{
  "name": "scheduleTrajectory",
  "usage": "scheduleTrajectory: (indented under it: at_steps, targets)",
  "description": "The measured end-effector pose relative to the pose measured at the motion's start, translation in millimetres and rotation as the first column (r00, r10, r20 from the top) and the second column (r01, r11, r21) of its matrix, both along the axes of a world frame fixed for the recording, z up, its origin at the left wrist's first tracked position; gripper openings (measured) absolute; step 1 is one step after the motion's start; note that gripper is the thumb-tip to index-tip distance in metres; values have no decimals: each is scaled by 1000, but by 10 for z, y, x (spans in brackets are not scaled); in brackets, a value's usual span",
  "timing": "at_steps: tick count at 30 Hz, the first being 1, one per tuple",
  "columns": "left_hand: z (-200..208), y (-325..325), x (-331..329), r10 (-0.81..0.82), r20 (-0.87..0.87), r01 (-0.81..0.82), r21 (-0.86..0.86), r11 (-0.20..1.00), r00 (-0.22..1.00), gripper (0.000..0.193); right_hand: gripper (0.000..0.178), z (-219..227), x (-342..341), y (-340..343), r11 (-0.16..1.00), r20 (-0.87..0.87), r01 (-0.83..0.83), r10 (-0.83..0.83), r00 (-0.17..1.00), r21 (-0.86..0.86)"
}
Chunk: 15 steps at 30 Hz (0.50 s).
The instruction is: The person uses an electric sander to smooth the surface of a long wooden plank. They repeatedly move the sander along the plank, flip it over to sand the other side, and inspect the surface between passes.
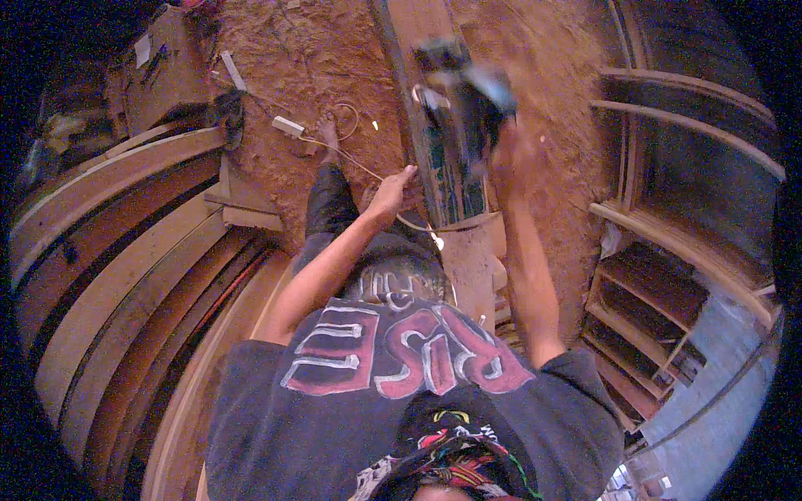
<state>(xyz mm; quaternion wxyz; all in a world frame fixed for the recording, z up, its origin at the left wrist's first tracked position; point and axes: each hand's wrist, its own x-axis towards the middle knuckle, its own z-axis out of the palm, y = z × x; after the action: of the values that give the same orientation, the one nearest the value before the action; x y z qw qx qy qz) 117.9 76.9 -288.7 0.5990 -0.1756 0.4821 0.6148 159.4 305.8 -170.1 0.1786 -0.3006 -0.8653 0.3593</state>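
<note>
A long wooden beam (418, 25) runs away from me, with a dark, greenish streaked stretch (459, 196) in its nearer part. Over it my right hand (511, 150) grips a dark power tool (468, 96) with a light blue part; motion smears both, and the tool's exact kind is unclear. At the beam's left edge, my left hand (391, 197) has its fingers curled around a pale cord (359, 167). That cord leads back to a white connector block (288, 127) on the ground, and also bends across the beam near me.
Several curved-looking planks (125, 275) are stacked on the left. A brown box (167, 75) stands at the far left, on reddish dirt ground (284, 50). Wooden frames (668, 225) and a slatted wooden rack (635, 334) are on the right, beside a bluish sheet (718, 401).
</note>
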Motion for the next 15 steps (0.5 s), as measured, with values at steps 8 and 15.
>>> scheduleTrajectory:
  at_steps: [8, 15]
  targets:
    - [-454, -34, -36, 13, 161, -26, 80, 996, 987, 53, 70, 5, 2085, -716, 909, 80, 192, -175, 981, -369]
    - [-730, -62, 74, -10, 134, -6, 122, 993, 991, 53, 57, -176, 676, -16, 989, 111, 107, -96, 989, -99]
